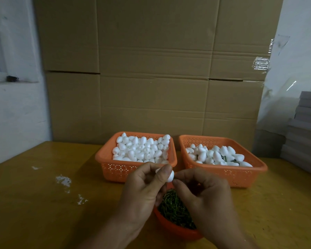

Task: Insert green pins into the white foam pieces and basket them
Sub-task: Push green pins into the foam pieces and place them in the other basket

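Note:
My left hand point(144, 184) pinches a white foam piece point(170, 175) between thumb and fingers, above the table. The fingertips of my right hand point(201, 193) are pinched together right against the foam's right side; any pin between them is hidden. Below both hands stands an orange bowl point(176, 230) holding several green pins point(174, 207). Behind them, the left orange basket point(115, 168) is heaped with plain white foam pieces. The right orange basket point(241, 175) holds foam pieces with green pins showing among them.
The yellow-brown wooden table point(43, 203) carries white foam crumbs point(64, 180) at the left. A wall of cardboard boxes point(151, 78) rises right behind the baskets. Stacked grey sheets point(305, 132) sit at the right edge.

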The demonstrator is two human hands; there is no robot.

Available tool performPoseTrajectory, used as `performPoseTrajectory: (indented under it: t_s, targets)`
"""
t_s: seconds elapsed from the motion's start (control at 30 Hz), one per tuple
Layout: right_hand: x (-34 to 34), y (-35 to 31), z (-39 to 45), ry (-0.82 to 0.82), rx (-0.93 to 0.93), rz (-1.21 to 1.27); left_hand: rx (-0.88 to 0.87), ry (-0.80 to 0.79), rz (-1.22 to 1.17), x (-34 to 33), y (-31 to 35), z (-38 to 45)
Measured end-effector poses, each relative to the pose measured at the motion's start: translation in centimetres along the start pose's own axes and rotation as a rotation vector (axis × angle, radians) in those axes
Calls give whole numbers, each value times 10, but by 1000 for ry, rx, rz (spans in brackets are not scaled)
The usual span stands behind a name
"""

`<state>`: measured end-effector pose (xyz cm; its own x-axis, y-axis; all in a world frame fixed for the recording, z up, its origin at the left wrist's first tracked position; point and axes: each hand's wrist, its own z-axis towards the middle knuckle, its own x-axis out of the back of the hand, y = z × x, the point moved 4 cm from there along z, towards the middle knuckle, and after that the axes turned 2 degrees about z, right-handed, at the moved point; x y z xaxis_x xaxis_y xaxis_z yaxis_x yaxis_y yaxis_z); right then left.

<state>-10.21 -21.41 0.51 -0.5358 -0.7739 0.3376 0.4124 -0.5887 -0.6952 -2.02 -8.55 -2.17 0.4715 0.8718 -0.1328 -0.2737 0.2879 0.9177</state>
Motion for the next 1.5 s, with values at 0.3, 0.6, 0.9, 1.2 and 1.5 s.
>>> performPoseTrajectory:
  t_s: [0.3,0.6,0.9,1.2,1.5]
  targets:
    - [-4,4,0,22,-62,93,-145,-5,70,-1,8,-2]
    - [-10,4,-1,-18,-171,306,-238,-51,188,0,17,-4]
    - [-17,6,-3,-41,-250,480,-284,-55,387,-1,15,-4]
    - [-21,6,-3,-69,-253,565,-290,-40,365,-2,12,-4]
    - [-20,9,-3,-48,-342,566,-278,-61,334,-6,11,-6]
